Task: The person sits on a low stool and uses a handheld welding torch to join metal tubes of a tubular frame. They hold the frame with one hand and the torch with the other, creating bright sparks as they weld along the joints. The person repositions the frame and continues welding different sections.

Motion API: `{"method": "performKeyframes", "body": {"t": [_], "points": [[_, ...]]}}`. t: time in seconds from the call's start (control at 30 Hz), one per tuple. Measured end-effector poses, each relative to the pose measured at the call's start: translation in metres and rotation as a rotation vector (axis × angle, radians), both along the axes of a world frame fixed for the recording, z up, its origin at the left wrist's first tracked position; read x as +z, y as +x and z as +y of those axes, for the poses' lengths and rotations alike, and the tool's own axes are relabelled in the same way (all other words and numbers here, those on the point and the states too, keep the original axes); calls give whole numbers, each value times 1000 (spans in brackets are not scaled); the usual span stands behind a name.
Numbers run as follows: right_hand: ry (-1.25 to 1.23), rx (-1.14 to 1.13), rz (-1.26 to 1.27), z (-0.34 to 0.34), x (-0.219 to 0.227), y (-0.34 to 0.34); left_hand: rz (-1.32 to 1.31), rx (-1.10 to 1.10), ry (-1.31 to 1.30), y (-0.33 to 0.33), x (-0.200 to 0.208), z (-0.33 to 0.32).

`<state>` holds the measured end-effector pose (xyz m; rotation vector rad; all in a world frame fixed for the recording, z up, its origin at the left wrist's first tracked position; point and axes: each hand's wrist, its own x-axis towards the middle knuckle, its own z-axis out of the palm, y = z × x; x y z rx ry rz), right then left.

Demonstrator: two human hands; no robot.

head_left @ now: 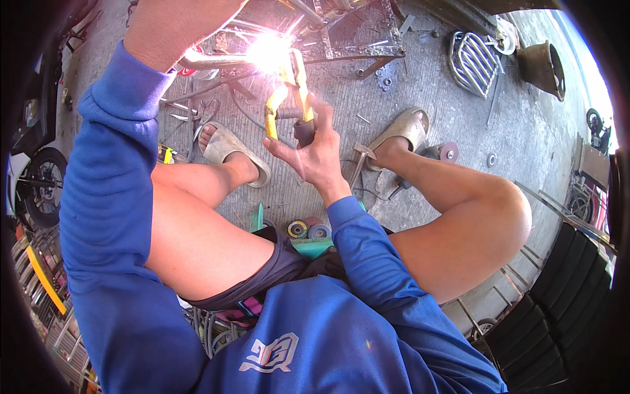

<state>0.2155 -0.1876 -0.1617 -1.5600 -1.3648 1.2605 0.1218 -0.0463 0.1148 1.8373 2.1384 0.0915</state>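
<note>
My right hand [315,148] grips a yellow welding electrode holder [271,119] with a dark handle, thumb and fingers wrapped around it. A blinding arc [270,54] burns just beyond the holder and washes out the spot where it meets a metal tube [213,62]. That tube lies beside a rusty metal frame [367,52] on the ground. Across the upper left reaches my left arm; only the wrist and back of my left hand [180,29] show at the top edge, near the tube, with the fingers out of sight.
By my right foot are a hammer-like tool [363,152] and an angle grinder [446,152]. Grinding discs [298,229] lie between my legs. A shiny tubular rack [474,62] and a brown bucket [539,65] are at the far right, a motorcycle wheel [47,187] at left.
</note>
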Motion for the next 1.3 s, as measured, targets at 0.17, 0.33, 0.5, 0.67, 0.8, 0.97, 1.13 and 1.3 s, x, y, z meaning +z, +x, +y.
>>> {"method": "performKeyframes", "body": {"t": [0.17, 0.33, 0.5, 0.67, 0.8, 0.97, 1.13, 1.3], "points": [[77, -16, 28, -3, -6, -1, -166, -100, 182, -13, -20, -5], [89, -23, 95, -2, -10, -3, -363, -255, 422, -34, -56, 3], [-96, -67, 58, -5, -8, 0, -439, -313, 513, -43, -71, 12], [88, -63, 0, -2, -10, -1, -396, -424, 659, -54, -80, 26], [83, -60, -9, -2, -12, -4, -400, -397, 637, -60, -78, 23], [7, -39, -11, -2, -4, -3, -270, -397, 623, -47, -62, 21], [85, -31, 37, 2, 3, -5, -119, -89, 287, -30, -40, 3], [-86, -3, 36, -3, -1, -3, -103, -56, 187, -18, -14, -15]]}}
